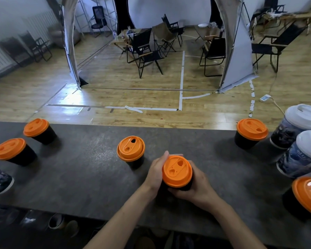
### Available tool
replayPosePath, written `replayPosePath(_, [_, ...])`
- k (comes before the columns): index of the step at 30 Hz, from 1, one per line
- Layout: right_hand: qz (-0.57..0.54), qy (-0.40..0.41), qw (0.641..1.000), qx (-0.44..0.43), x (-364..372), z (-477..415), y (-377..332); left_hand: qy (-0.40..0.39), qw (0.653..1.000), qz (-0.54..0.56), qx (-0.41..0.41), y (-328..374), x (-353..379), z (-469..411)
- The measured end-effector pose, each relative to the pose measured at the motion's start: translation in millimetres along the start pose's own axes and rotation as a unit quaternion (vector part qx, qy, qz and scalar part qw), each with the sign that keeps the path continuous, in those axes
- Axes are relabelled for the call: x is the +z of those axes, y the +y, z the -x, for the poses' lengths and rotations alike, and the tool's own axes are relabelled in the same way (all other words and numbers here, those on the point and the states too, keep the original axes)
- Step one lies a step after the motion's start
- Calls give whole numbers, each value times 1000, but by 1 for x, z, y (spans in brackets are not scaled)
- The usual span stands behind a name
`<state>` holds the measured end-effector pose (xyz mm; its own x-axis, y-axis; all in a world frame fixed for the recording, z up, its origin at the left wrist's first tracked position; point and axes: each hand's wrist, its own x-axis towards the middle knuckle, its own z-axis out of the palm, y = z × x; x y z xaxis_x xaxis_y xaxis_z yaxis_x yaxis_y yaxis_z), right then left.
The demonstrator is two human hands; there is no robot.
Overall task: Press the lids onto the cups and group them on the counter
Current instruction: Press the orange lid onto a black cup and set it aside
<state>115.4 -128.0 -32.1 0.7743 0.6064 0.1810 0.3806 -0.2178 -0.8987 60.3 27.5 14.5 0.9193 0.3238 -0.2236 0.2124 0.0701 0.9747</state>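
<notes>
1. At the near middle of the counter (79, 177), my left hand (155, 174) and right hand (197, 187) wrap an upright orange-lidded cup (177, 171), with fingers curled round its black wall.
2. The cup stands between my palms, its axis vertical and the lid facing up. Neither hand is on top, so I judge a press must come straight down.
3. The neighbouring cup (130, 149) stands just beyond and to the left, nearer my left hand.

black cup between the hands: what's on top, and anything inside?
An orange lid sits on the black cup, covering its mouth, so the inside is hidden. The left hand and right hand hold its sides.
</notes>
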Motion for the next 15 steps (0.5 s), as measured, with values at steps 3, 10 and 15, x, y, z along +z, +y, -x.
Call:
replayPosePath(3, [7, -7, 1000, -7, 2, 0, -2, 4, 1000, -2, 15, 0, -1, 0])
replayPosePath(10, [13, 22, 1000, 9, 4, 0, -1, 89, 995, 32, 22, -14, 9, 1])
replayPosePath(15, [19, -3, 1000, 0, 5, 0, -2, 50, 998, 24, 11, -10, 1, -2])
